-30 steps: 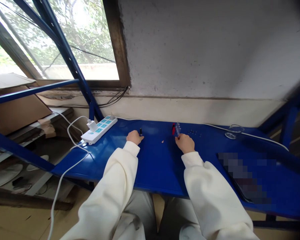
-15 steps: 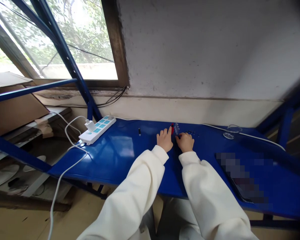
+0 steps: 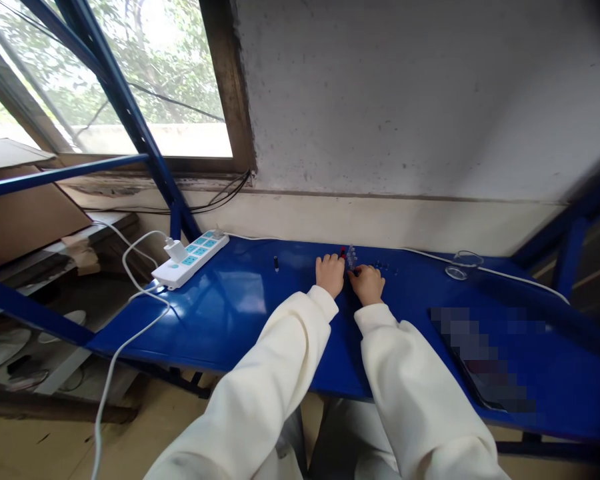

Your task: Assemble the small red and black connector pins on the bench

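My left hand (image 3: 330, 275) is over the blue table with its fingers bent down and drawn together. Just past its fingertips a small red object (image 3: 343, 251) shows, partly covered by the hand. What those fingers hold, if anything, is hidden. Close by on the right, my right hand (image 3: 368, 285) is closed, thumb and forefinger pinched low at the near end of a clear, knobbly plastic strip (image 3: 351, 257). Whether it grips the strip or something small and dark beside it, I cannot make out. Several tiny clear pieces (image 3: 383, 267) lie behind the right hand.
A small black cylinder (image 3: 276, 263) stands left of my hands. The white power strip (image 3: 191, 260) and its cable occupy the table's left end. Two clear round dishes or lids (image 3: 456, 273) lie at the right rear. A dark, blurred-out flat object (image 3: 473, 360) rests at right.
My left hand's fingers have curled in from a more spread pose, and more of the red object is covered. My right hand has shifted slightly left, its fingers tighter together.
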### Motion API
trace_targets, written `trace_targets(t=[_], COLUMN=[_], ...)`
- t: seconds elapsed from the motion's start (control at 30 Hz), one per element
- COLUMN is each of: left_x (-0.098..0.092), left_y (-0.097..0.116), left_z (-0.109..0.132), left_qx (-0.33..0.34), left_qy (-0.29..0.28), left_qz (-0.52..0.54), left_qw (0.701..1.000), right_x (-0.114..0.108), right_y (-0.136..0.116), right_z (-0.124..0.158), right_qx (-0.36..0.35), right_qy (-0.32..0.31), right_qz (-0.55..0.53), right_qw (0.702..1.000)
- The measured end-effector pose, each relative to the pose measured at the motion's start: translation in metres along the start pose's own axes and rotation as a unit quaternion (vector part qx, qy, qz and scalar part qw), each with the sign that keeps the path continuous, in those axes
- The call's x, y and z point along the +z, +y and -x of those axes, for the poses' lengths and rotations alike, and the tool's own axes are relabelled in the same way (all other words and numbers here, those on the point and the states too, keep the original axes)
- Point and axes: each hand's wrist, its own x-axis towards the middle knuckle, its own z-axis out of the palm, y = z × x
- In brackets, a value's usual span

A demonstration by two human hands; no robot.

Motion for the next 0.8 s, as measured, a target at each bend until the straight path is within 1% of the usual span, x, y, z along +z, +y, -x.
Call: trace_targets(t=[0.13, 0.23, 0.3, 0.37, 0.47, 0.6, 0.7, 0.8], left_x=[-0.006, -0.012, -0.014, -0.013, -0.008, -0.005, -0.008, -0.011], left_y=[-0.008, -0.017, -0.023, -0.029, -0.036, -0.043, -0.044, -0.044], left_z=[0.002, 0.007, 0.011, 0.014, 0.020, 0.029, 0.034, 0.036], left_qx=[-0.015, -0.028, -0.038, -0.047, -0.069, -0.102, -0.107, -0.107], left_qy=[0.025, 0.059, 0.083, 0.108, 0.133, 0.146, 0.159, 0.162], left_qz=[0.033, 0.103, 0.176, 0.250, 0.325, 0.358, 0.370, 0.370], left_qw=[0.999, 0.992, 0.980, 0.961, 0.934, 0.917, 0.909, 0.908], right_x=[0.000, 0.001, 0.002, 0.003, 0.003, 0.003, 0.004, 0.004], right_y=[0.000, -0.001, -0.001, -0.001, -0.001, -0.001, -0.001, -0.001], right_z=[-0.001, -0.002, -0.003, -0.004, -0.005, -0.005, -0.005, -0.005], right_qx=[0.001, 0.005, 0.010, 0.015, 0.022, 0.024, 0.023, 0.023], right_qy=[0.002, 0.002, 0.002, 0.002, 0.001, 0.002, 0.007, 0.011], right_qz=[-0.010, -0.015, -0.019, -0.023, -0.031, -0.034, -0.036, -0.037], right_qw=[1.000, 1.000, 1.000, 1.000, 0.999, 0.999, 0.999, 0.999])
